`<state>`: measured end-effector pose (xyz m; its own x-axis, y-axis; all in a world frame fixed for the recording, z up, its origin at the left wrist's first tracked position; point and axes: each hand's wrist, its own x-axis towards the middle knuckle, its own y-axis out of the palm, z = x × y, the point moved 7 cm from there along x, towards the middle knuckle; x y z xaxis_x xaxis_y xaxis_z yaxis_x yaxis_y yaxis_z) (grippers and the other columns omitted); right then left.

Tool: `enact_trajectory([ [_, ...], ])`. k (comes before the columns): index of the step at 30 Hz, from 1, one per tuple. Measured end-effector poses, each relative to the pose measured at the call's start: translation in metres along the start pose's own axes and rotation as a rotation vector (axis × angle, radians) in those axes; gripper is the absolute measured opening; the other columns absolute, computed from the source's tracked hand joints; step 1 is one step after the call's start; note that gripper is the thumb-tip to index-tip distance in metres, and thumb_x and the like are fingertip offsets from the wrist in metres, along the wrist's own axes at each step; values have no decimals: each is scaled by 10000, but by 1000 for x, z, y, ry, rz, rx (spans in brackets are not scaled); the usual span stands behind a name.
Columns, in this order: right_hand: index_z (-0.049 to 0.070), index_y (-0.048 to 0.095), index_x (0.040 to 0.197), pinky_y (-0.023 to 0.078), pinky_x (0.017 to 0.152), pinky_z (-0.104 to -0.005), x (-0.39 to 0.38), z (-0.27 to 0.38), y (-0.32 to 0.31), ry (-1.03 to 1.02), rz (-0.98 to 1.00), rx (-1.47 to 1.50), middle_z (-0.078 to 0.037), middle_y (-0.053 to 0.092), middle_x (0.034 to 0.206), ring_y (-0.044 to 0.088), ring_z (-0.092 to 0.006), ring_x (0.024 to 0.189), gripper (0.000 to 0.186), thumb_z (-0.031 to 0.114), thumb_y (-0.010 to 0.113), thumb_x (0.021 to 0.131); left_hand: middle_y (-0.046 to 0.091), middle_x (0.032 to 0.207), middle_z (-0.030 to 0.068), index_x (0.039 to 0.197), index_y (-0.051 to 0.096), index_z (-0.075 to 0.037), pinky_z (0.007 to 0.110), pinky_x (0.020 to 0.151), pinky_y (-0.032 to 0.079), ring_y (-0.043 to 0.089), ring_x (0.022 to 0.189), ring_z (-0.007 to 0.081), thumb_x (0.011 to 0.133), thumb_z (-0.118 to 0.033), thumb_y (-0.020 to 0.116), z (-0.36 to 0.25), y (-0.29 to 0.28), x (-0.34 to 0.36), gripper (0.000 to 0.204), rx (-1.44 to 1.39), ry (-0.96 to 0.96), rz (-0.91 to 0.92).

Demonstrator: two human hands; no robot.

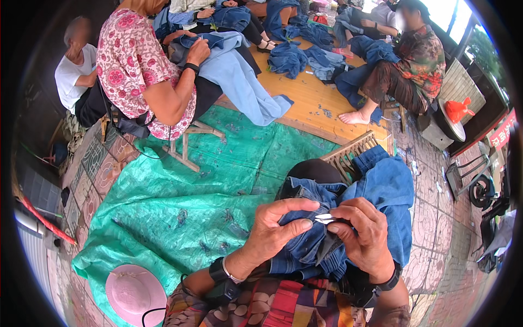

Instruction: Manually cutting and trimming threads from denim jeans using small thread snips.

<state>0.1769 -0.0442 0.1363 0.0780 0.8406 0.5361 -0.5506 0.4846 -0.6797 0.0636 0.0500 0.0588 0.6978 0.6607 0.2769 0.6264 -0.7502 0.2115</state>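
Observation:
A pair of blue denim jeans (381, 182) lies bunched over my lap and knees. My left hand (275, 229) is at its upper edge, with thumb and forefinger closing on a fold of the denim. Close to those fingertips, my right hand (362, 234) pinches a small bright tool with two pointed prongs, which looks like thread snips (324, 218). Its dark end is partly covered by my right fingers. The prongs point left, toward the fold between my hands. Dark bands circle both my wrists.
Beneath me spreads a green tarp (180, 185) with thread scraps, a pink hat (135, 294) on its near left. A slatted wooden stool (348, 154) stands beyond my knees. Other people sit around a tan board (310, 103) heaped with denim (287, 59). Paving lies at right.

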Motion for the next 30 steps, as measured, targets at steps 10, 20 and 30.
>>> enact_trajectory([
  [10, 46, 602, 925, 357, 574, -178, -14, -39, 5, 492, -46, 686, 15, 539, 793, 478, -61, 667, 293, 124, 792, 716, 660, 1083, 92, 1106, 630, -1, 286, 903, 451, 607, 1004, 159, 799, -18, 668, 4, -5, -4, 309, 19, -3, -12],
  [20, 2, 554, 832, 457, 577, -285, 6, -8, 22, 32, 62, 201, -79, 551, 795, 573, -202, 689, 279, -174, 565, 617, 643, 1144, 111, 1146, 613, -7, 303, 945, 443, 593, 1083, 177, 794, 5, 652, -1, -2, -9, 354, 170, 28, 49],
  [30, 25, 593, 865, 418, 566, -242, -2, -26, 10, 184, 67, 414, -42, 558, 780, 532, -136, 635, 154, -77, 634, 758, 643, 1144, 105, 1149, 607, -2, 303, 941, 443, 593, 1089, 187, 795, -3, 653, 6, -11, -12, 357, 144, 9, 34],
])
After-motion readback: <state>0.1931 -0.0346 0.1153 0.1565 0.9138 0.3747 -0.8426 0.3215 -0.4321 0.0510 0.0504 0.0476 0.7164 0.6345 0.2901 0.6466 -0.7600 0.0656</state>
